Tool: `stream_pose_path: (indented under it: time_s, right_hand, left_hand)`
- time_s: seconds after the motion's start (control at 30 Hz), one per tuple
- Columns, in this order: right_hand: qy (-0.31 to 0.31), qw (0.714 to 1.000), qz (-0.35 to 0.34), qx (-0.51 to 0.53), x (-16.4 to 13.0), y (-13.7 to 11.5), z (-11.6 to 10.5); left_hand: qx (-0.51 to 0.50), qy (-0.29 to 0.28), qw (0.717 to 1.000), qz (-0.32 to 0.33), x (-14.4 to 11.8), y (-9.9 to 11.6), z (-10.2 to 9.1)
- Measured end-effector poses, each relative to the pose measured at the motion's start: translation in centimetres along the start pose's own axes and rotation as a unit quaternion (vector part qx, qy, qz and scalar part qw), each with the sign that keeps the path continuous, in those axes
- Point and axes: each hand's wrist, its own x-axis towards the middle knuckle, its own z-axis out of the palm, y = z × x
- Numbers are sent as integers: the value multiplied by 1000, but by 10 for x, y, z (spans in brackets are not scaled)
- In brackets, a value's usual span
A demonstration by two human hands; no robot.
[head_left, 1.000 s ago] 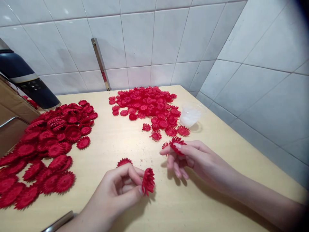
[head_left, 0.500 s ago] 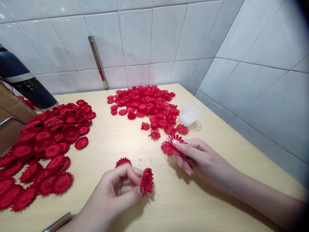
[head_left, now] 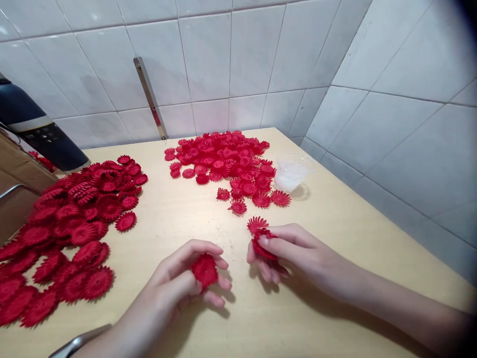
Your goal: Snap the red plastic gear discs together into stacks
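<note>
Left hand point(head_left: 169, 281) has rolled its red felt-like flower point(head_left: 204, 271) since half a second ago: edge-on with petals to the right then, round face to the camera now. Right hand point(head_left: 300, 246) has dropped slightly toward the near edge.

Left grip: thumb at the flower's lower rim, fingers spread loosely round the far side. Flower is a disc, no real long axis; its centre axis points roughly back at the camera, small centre dot visible. Held over the table point(head_left: 335, 214), just left of the right hand.

Right grip: thumb pinched down on a second red flower point(head_left: 266, 252), other fingers curled under. That one's tilt is mostly hidden by the thumb; can't tell its facing.

Loose petal disc point(head_left: 257, 223) is just beyond the right fingertips, petals fanned toward the wall. Small-disc pile point(head_left: 227, 156) sits at the table's far side, clear plastic cup point(head_left: 290, 174) beside it. Larger-flower pile point(head_left: 78, 214) is at left.
</note>
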Motion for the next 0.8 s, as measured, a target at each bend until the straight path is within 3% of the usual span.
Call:
stream_pose_path:
  time_s: [0.1,0.2,0.37,0.5,0.8]
  right_hand:
    - [-5,997,1,-72,-1,-3,1]
    - [-1,994,-10,-107,-2,-3,3]
    - [-12,994,-29,-102,-4,-1,7]
    - [-31,994,-37,-95,-6,1,12]
    - [-24,995,-27,-94,-10,1,21]
  left_hand:
    - [-4,-38,999,-5,-1,1,-4]
    - [9,-22,1000,1,-1,2,-4]
    - [166,47,985,-1,-2,6,4]
    - [243,29,970,12,0,6,6]
    - [217,-13,976,-17,1,0,8]
